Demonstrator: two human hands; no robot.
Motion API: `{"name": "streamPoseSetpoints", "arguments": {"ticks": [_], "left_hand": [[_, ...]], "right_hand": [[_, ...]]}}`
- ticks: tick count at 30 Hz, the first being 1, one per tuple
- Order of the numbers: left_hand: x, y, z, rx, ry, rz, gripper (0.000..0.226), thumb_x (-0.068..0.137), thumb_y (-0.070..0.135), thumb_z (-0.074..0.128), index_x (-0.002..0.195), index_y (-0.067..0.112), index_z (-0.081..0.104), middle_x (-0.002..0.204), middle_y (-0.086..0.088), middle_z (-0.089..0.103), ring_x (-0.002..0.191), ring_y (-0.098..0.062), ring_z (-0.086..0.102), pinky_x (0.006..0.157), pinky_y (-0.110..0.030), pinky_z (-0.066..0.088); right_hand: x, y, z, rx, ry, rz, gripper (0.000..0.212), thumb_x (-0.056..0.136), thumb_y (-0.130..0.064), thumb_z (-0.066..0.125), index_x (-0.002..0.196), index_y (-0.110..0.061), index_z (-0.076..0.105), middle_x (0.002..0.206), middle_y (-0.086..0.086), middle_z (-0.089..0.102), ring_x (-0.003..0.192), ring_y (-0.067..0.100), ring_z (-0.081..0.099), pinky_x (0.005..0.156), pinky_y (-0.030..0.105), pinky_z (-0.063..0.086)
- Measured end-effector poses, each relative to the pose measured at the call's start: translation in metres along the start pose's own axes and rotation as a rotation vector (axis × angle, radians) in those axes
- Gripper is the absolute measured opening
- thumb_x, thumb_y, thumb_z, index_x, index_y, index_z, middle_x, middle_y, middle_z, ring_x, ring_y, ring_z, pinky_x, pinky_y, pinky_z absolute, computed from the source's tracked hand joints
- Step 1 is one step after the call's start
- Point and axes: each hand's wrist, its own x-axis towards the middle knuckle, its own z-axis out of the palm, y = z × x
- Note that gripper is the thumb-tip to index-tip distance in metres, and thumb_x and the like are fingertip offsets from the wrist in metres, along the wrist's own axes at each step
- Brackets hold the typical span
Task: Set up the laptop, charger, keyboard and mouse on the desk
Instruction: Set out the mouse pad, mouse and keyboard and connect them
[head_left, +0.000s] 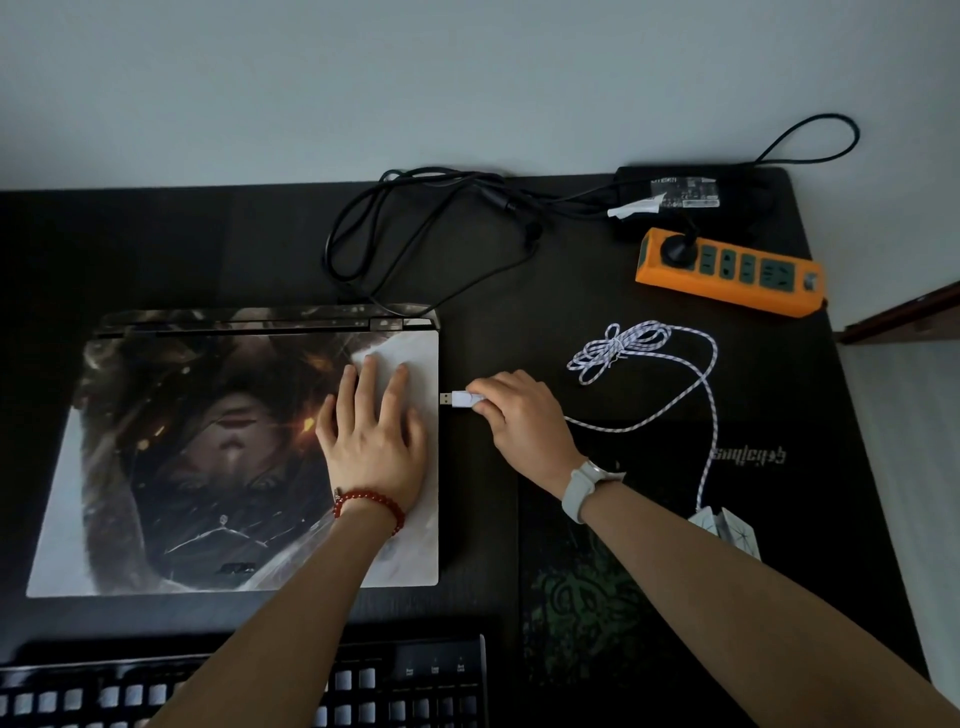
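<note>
Laptop (208, 447), lid closed and covered with a printed portrait skin, lies flat on the dark counter (519, 291) in the left half of the frame, its hinge edge toward the wall. Left hand (376, 441), with a red bead bracelet (370, 506) on the wrist, rests flat and open on the lid near the right edge, fingers spread. Right hand (519, 415), a pale watch (587, 488) on the wrist, pinches a white USB plug (462, 399) between thumb and fingers at the centre of the frame; the metal tip points at the laptop's right side and sits just beside it, and I cannot tell whether it touches. From the plug a white braided cable (711, 395) runs right, with a tied bundle above the hand, then down to a white mouse (727, 530) on a black mouse pad (597, 613) with a green emblem, lower right; the forearm hides most of the mouse. A black charger brick (685, 189) sits at the upper right of the counter, its black cord (415, 223) looped toward the back of the laptop. Just below the brick lies an orange power strip (732, 270) with 1 black plug seated in its leftmost socket. A black keyboard (415, 686) spans the bottom left edge, partly under the left forearm.
</note>
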Motion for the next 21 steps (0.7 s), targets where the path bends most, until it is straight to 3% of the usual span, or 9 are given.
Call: {"name": "streamPoseSetpoints", "arguments": {"ticks": [14,21], "left_hand": [[0.0,-0.001,-0.001,0.07,-0.033,0.063,0.049,0.089,0.036,0.029,0.135,0.023,0.04,0.145,-0.014,0.037,0.136,-0.037,0.028,0.105,-0.056,0.024],[-0.001,-0.003,-0.001,0.021,-0.028,0.04,0.054,0.089,0.041,0.024,0.138,0.025,0.037,0.15,-0.01,0.03,0.14,-0.032,0.02,0.111,-0.053,0.016]], "right_hand": [[0.001,0.001,0.002,-0.028,0.021,0.002,0.013,0.084,-0.01,0.058,0.094,-0.012,0.066,0.08,0.004,0.064,0.072,0.025,0.057,0.059,0.038,0.043],[-0.026,-0.004,0.006,-0.016,0.015,-0.025,0.012,0.081,-0.012,0.059,0.092,-0.015,0.066,0.079,0.0,0.064,0.073,0.023,0.057,0.064,0.037,0.041]]}}
